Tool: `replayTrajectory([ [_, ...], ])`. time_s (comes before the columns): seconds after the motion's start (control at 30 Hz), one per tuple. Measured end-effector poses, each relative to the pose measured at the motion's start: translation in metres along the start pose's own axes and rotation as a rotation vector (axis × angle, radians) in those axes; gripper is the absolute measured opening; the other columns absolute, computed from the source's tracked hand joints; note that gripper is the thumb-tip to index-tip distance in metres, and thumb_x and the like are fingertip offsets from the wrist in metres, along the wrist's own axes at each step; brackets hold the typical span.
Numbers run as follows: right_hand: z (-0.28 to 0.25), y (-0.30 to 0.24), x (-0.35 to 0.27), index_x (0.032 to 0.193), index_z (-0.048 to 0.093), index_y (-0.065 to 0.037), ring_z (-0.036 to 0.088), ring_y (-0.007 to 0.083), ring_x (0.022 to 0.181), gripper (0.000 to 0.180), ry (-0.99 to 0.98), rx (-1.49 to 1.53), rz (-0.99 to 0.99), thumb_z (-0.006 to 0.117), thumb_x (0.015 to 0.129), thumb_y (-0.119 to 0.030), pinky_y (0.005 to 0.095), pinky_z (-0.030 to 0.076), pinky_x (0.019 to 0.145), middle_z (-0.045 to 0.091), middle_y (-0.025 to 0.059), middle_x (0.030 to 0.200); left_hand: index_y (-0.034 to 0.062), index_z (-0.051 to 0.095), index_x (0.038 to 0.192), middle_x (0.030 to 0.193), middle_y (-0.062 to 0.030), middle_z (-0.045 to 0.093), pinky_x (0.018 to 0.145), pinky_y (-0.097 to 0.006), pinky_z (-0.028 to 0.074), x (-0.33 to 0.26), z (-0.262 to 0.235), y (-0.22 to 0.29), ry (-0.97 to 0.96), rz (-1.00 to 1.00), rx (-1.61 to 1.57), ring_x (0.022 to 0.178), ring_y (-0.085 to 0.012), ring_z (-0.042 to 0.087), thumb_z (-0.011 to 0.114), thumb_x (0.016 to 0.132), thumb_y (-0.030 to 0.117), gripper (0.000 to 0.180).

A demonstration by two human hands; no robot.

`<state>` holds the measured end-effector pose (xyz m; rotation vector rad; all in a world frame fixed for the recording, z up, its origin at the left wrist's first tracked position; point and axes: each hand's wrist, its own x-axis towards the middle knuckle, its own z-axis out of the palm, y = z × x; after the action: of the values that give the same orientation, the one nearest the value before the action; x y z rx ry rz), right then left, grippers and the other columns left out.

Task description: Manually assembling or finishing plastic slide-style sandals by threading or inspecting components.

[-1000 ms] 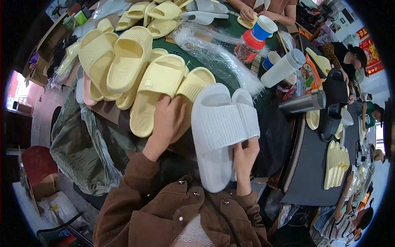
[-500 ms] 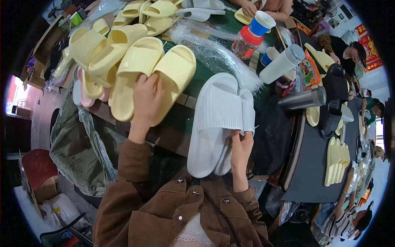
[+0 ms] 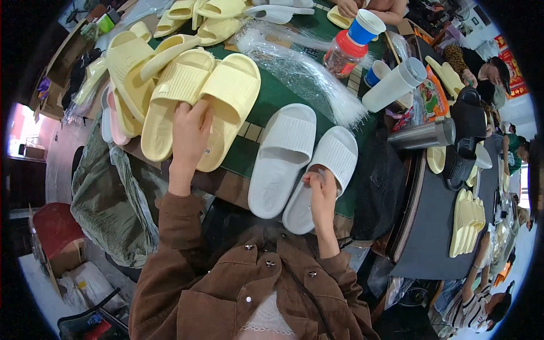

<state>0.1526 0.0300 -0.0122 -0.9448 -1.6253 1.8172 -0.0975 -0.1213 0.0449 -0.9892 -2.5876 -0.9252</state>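
Note:
Two pale yellow slide slippers lie side by side, the left one (image 3: 156, 133) and the right one (image 3: 238, 85). My left hand (image 3: 191, 127) is closed on them where their straps meet, its fingertips hidden inside the strap openings. Nearer the middle, a white slide slipper (image 3: 275, 181) and its white mate (image 3: 339, 153) rest apart on the green table (image 3: 241, 156), heels toward me. My right hand (image 3: 323, 195) is at the right white slipper, fingers curled in at the edge of its strap.
More yellow slippers (image 3: 218, 31) are heaped at the back left. Clear plastic bags (image 3: 294, 71) lie behind the white pair. A red-lidded jar (image 3: 343, 54), paper cup (image 3: 367, 25), white bottle (image 3: 394, 85) and steel tumbler (image 3: 422, 134) stand at the right. Co-workers sit around the tables.
The white slippers, overlapping in my right hand before, now lie spread side by side on the table. My left hand has shifted slightly left with the yellow pair.

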Motion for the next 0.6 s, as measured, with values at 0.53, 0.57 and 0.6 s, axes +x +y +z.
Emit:
replayTrajectory([
  [0.53,-0.024,-0.022,-0.030,0.120,0.055,0.002,0.063,0.0151,0.087,0.029,-0.078,0.000,0.022,0.040,0.100,-0.013,0.0258,0.051,0.072,0.061,0.0103,0.106,-0.0015,0.056,0.109,0.104,-0.0203,0.049,0.086,-0.046,0.039,-0.027,0.000,0.006,0.155,0.075,0.052,0.101,-0.0405,0.047,0.061,0.082,0.006,0.029],
  [0.57,-0.027,-0.026,-0.034,0.120,0.056,0.001,0.063,0.0152,0.087,0.029,-0.074,0.067,0.035,0.039,0.101,-0.015,0.0254,0.051,0.071,0.061,0.0102,0.106,-0.0023,0.055,0.109,0.106,-0.0213,0.049,0.088,-0.046,0.039,-0.024,0.000,0.007,0.160,0.052,0.047,0.103,-0.0413,0.047,0.062,0.081,0.007,0.030],
  [0.6,-0.031,-0.030,-0.036,0.121,0.054,0.000,0.063,0.0164,0.088,0.030,-0.087,0.094,0.051,0.039,0.101,-0.017,0.0260,0.051,0.070,0.061,0.0111,0.109,-0.0017,0.054,0.112,0.108,-0.0221,0.047,0.091,-0.048,0.037,-0.021,0.001,0.009,0.132,-0.001,0.040,0.106,-0.0428,0.045,0.060,0.083,0.009,0.031],
])
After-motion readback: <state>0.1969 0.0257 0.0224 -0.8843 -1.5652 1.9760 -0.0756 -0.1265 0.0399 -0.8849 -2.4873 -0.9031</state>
